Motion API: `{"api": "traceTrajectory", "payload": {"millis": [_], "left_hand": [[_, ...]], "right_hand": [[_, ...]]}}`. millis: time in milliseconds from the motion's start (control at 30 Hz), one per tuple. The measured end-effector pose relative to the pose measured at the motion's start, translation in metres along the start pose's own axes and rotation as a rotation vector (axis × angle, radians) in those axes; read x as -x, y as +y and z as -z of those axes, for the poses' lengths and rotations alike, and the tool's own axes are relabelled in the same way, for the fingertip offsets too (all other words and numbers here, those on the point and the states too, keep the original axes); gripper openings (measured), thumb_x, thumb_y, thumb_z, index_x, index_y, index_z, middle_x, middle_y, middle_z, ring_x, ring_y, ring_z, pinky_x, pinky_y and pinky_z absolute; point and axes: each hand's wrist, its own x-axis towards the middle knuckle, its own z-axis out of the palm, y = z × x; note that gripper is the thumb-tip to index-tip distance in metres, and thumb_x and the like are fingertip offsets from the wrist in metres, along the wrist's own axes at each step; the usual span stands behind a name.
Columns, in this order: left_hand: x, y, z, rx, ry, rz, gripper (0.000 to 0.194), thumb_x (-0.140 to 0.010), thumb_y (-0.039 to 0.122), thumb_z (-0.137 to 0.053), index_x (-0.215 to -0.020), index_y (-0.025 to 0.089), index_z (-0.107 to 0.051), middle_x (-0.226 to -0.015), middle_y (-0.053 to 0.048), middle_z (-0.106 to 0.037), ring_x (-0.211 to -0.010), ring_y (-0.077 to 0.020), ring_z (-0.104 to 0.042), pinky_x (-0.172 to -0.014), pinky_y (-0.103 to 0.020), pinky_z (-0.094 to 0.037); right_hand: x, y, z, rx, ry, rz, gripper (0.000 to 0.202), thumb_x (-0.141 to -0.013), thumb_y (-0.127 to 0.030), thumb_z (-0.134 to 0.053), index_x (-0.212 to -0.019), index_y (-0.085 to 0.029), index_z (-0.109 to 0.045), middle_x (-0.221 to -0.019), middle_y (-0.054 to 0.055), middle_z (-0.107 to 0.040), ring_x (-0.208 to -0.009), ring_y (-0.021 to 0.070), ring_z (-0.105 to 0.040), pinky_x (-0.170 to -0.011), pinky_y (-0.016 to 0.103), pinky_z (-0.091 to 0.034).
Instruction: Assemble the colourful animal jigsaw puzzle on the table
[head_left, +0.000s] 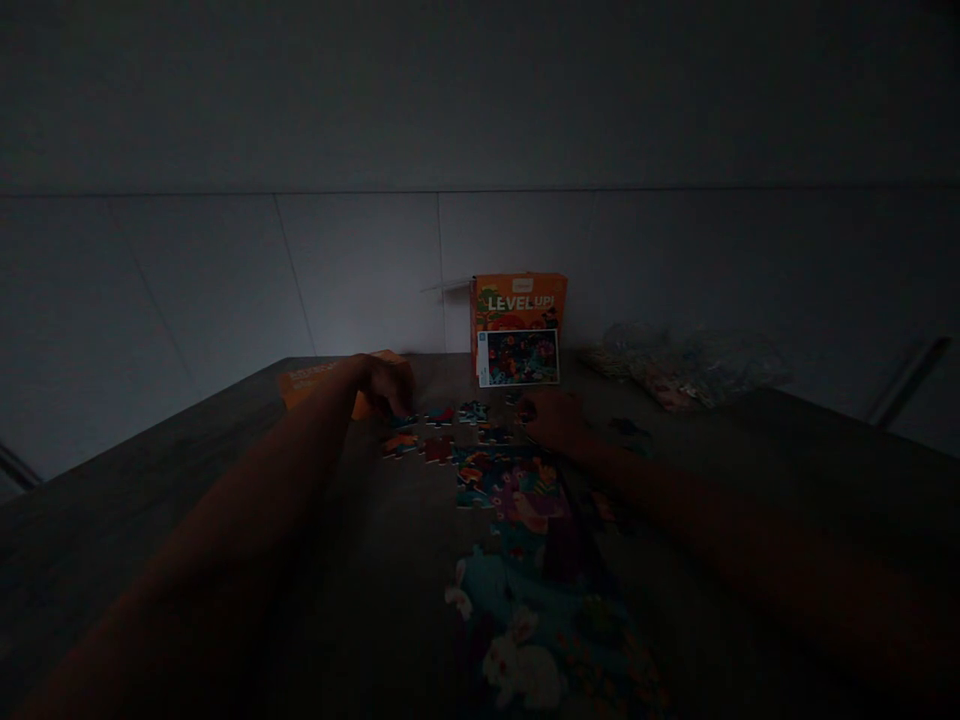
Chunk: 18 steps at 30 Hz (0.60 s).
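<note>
The picture is very dark. My left hand [388, 385] reaches to the far side of the table, its fingers bent down at a blue puzzle piece [403, 422]. My right hand [551, 418] is curled over the far pieces, right of a black-and-white patterned piece [473, 411]; what its fingers hold is too dark to tell. Between the hands lie several loose pieces, among them a red one [439, 449] and an orange one [400, 444]. A joined puzzle section [517, 570] with white rabbits runs from the middle toward the near edge.
An orange "LEVEL UP!" box [520, 300] stands at the back, a picture card [520, 358] leaning on it. Clear plastic bags [697, 365] lie back right. An orange sheet [300, 383] is behind my left arm. More pieces [604, 510] lie near my right forearm.
</note>
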Motion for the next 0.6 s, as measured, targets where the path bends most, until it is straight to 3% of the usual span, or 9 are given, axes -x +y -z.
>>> {"api": "traceTrajectory", "payload": {"millis": [133, 300, 500, 600], "left_hand": [[-0.002, 0.003, 0.003, -0.020, 0.005, 0.021, 0.055, -0.055, 0.053, -0.082, -0.096, 0.018, -0.072, -0.084, -0.011, -0.073, -0.076, -0.0241, -0.064, -0.068, -0.033, -0.054], [-0.004, 0.017, 0.008, -0.090, 0.155, -0.017, 0.054, -0.058, 0.050, -0.081, -0.097, 0.015, -0.070, -0.083, -0.012, -0.072, -0.072, -0.0241, -0.064, -0.066, -0.033, -0.052], [-0.018, 0.066, -0.008, -0.195, 0.317, -0.297, 0.041, -0.073, 0.038, -0.075, -0.106, 0.014, -0.068, -0.088, -0.005, -0.072, -0.079, -0.0200, -0.065, -0.068, -0.026, -0.050], [-0.032, 0.099, -0.027, -0.272, 0.417, -0.459, 0.030, -0.082, 0.034, -0.072, -0.100, 0.011, -0.069, -0.090, -0.004, -0.070, -0.083, -0.0213, -0.065, -0.075, -0.032, -0.053]], "right_hand": [[-0.003, 0.004, 0.000, -0.053, 0.012, -0.010, 0.026, -0.075, -0.017, -0.063, -0.099, -0.020, -0.073, -0.104, 0.005, -0.074, -0.101, 0.0234, -0.065, -0.091, 0.034, -0.043], [-0.006, 0.009, 0.001, -0.081, 0.078, -0.129, 0.029, -0.076, -0.018, -0.061, -0.103, -0.016, -0.071, -0.108, 0.010, -0.073, -0.098, 0.0244, -0.067, -0.078, 0.029, -0.047], [-0.012, 0.019, 0.002, -0.094, 0.104, -0.257, 0.022, -0.081, -0.014, -0.057, -0.097, -0.017, -0.072, -0.101, 0.008, -0.073, -0.093, 0.0223, -0.067, -0.078, 0.028, -0.048], [-0.016, 0.028, 0.006, -0.117, 0.095, -0.314, 0.017, -0.087, -0.016, -0.058, -0.099, -0.016, -0.070, -0.101, 0.007, -0.072, -0.095, 0.0204, -0.066, -0.083, 0.030, -0.050]]}}
